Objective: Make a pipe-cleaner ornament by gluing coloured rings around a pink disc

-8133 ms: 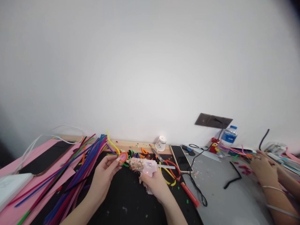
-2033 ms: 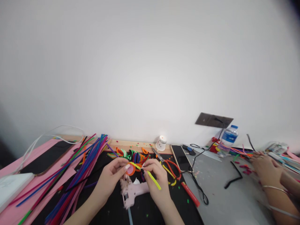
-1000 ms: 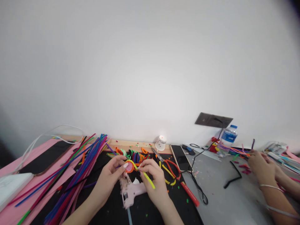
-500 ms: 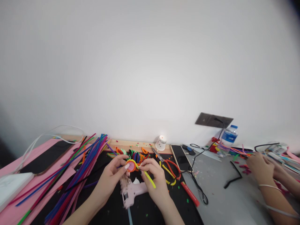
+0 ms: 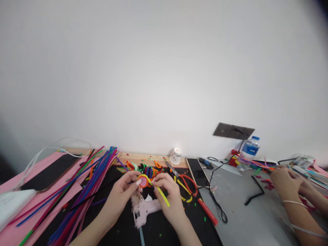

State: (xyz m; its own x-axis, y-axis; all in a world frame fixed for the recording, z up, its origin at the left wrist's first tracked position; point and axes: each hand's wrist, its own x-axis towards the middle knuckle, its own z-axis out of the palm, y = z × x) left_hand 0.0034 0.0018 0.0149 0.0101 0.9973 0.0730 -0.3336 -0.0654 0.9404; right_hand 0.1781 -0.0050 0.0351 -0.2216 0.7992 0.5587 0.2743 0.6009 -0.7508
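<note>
Between the thumb and fingers of my left hand [image 5: 122,192] is a small round disc [image 5: 143,182], pink in the middle with an orange rim. A yellow pipe cleaner [image 5: 163,196] runs along the disc's upper edge, and its loose end slants down to the right. My right hand [image 5: 170,194] pinches that pipe cleaner close to the disc. Under both hands a pale pink glue gun [image 5: 146,211] lies on the black mat, a glue stick [image 5: 141,235] poking out of its back. Shaped pipe-cleaner pieces [image 5: 147,169] in several colours lie just behind my fingers.
Long pipe cleaners [image 5: 84,191] lie in a bundle at left, near a dark tablet-like slab [image 5: 51,171]. Red-handled scissors [image 5: 188,181], a phone [image 5: 197,172], a paper cup [image 5: 175,156] and a black cable [image 5: 217,203] sit right of centre. Beyond a water bottle [image 5: 249,152], a co-worker's hands [image 5: 287,181] work.
My hands hold nearly the same pose around the disc and the yellow pipe cleaner. The co-worker's hands have shifted slightly.
</note>
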